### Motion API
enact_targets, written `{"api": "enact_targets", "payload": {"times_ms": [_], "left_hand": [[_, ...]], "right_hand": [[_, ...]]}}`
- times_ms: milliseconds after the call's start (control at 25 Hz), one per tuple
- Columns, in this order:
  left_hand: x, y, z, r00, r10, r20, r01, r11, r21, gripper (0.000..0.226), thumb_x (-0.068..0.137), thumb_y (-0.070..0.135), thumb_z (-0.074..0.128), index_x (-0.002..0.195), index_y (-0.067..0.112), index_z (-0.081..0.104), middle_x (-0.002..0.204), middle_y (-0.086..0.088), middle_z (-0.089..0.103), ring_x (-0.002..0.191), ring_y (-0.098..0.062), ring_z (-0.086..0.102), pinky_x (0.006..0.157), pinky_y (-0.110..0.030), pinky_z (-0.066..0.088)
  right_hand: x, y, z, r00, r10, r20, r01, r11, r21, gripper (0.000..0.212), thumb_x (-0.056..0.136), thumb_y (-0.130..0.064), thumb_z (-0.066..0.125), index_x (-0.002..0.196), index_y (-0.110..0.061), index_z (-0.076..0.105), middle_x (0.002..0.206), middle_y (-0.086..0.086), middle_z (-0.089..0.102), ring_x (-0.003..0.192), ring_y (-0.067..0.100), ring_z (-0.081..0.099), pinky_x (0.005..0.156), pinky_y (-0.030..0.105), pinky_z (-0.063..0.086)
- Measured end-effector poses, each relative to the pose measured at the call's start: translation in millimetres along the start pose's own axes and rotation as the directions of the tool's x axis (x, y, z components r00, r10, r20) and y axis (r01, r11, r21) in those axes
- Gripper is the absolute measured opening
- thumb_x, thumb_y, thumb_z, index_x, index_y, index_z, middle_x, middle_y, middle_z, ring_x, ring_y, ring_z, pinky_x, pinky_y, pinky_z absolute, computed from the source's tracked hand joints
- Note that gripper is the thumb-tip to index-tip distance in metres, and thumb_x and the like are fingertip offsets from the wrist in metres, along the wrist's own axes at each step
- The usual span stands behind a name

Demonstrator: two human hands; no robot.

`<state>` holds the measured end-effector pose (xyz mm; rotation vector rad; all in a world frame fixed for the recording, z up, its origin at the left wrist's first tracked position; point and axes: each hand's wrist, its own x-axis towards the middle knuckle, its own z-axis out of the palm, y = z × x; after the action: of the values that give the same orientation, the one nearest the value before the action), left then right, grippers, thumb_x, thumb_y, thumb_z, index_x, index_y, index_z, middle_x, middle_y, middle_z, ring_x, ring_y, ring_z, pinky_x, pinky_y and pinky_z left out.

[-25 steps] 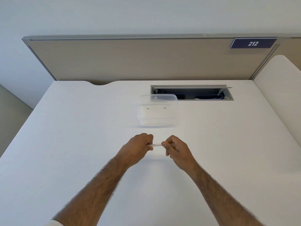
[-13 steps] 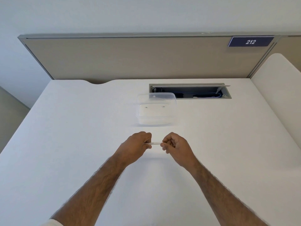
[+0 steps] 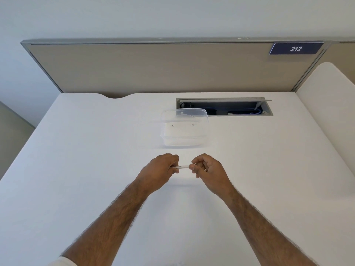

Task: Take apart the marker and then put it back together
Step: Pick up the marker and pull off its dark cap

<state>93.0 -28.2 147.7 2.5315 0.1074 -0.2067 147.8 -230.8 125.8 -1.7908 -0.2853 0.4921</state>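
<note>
**Both hands grip the marker, set to pull it apart**

Left hand (image 3: 159,170) curls round one end of the white marker (image 3: 183,166), and the right hand (image 3: 208,170) pinches the other end between thumb and fingers. The marker lies level between them, just above the white desk (image 3: 96,150), near its middle. I cannot tell whether the cap is seated. A straight pull along the barrel with a slight twist looks best, since bending it risks a sudden slip. A clear plastic container (image 3: 184,129) sits beyond the hands, and an open cable hatch (image 3: 224,107) lies farther right.
</note>
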Motion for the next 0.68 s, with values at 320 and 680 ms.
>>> {"api": "enact_targets", "payload": {"times_ms": [320, 680], "left_hand": [[-1.2, -2.6, 1.8, 1.000, 0.007, 0.007, -0.007, 1.000, 0.020, 0.017, 0.096, 0.025, 0.061, 0.080, 0.026, 0.053, 0.080, 0.009, 0.056, 0.076, -0.009, 0.052, 0.061, -0.031, 0.041], [0.3, -2.2, 3.5, 1.000, 0.008, 0.000, -0.008, 1.000, 0.019, 0.020, 0.097, 0.026, 0.059, 0.079, 0.028, 0.050, 0.079, 0.009, 0.055, 0.076, -0.010, 0.052, 0.062, -0.033, 0.042]], "right_hand": [[0.7, -7.0, -7.3, 0.995, -0.010, 0.102, 0.010, 1.000, 0.002, 0.004, 0.093, 0.002, 0.062, 0.091, 0.000, 0.062, 0.078, 0.022, 0.072, 0.060, 0.017, 0.061, 0.059, 0.017, 0.047], [1.8, -0.6, -1.8, 0.999, -0.035, 0.041, 0.034, 0.999, 0.015, 0.009, 0.096, 0.000, 0.058, 0.091, -0.003, 0.065, 0.075, 0.013, 0.072, 0.062, 0.014, 0.060, 0.060, 0.023, 0.048]]}}
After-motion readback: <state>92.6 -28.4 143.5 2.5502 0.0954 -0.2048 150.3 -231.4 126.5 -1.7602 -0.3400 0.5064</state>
